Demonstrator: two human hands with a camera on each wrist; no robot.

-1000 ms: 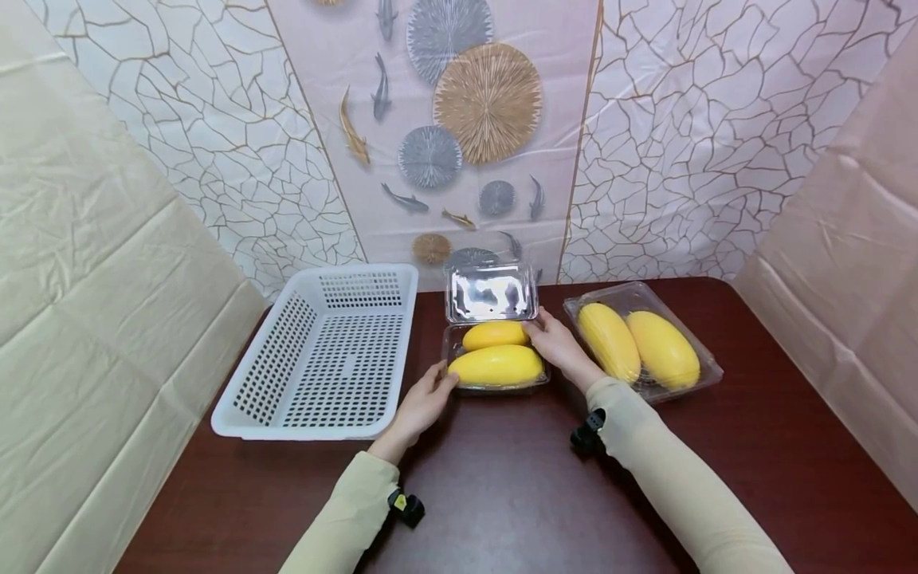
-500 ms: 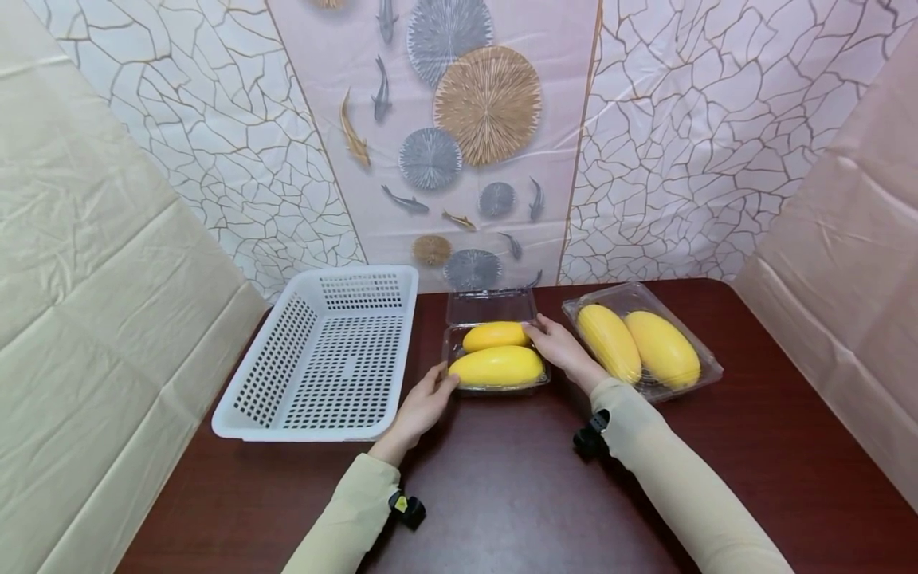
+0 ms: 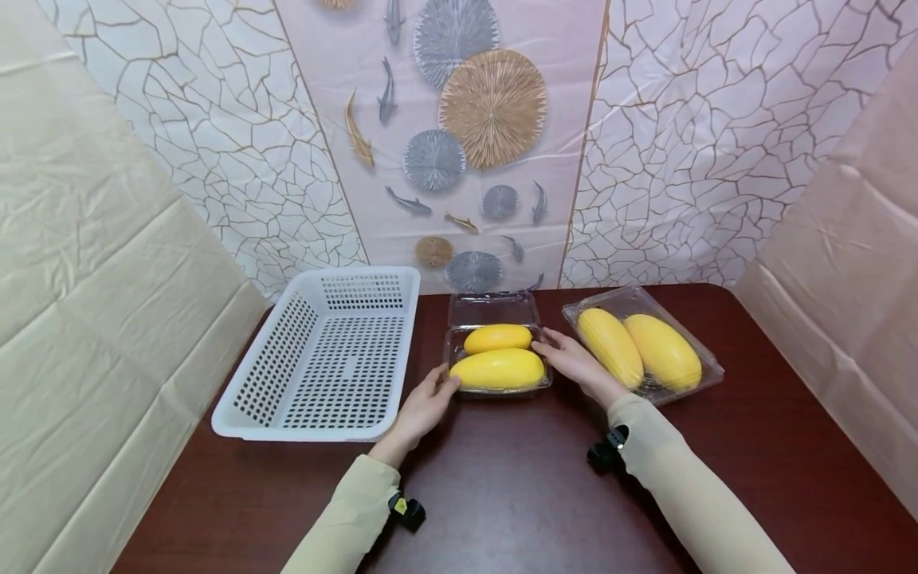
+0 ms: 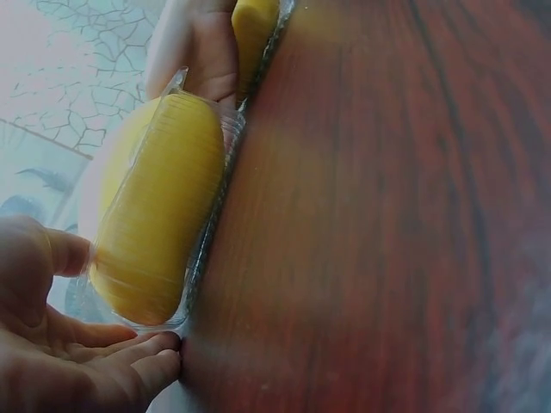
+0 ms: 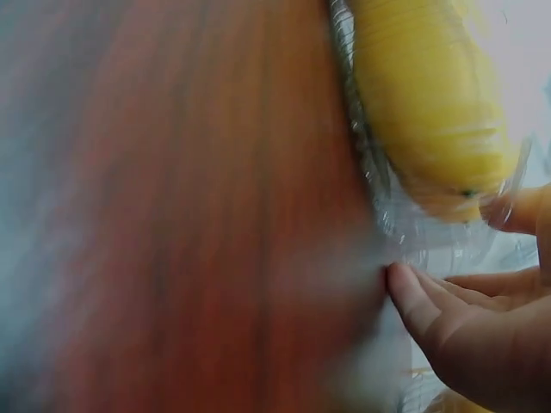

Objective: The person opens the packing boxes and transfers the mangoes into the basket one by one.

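Observation:
In the head view, a clear plastic clamshell box lies with its lid folded back toward the wall. Two smooth yellow oblong fruits, a larger front one and a smaller back one, sit side by side in the base. My left hand grips the box's left end, thumb over the rim and fingers low against the side, as the left wrist view confirms. At the right end, my right hand pinches the rim, its thumb inside near the fruit's tip and its fingers below.
A white perforated plastic basket stands to the left. On the right, a second clear box holds two yellow fruits, close beyond the right hand. The dark wooden table meets patterned cloth walls at the back and sides.
The lid has dropped back from a raised, shiny position to lie lower behind the base. My right hand has shifted slightly right and toward the front along the box's right end.

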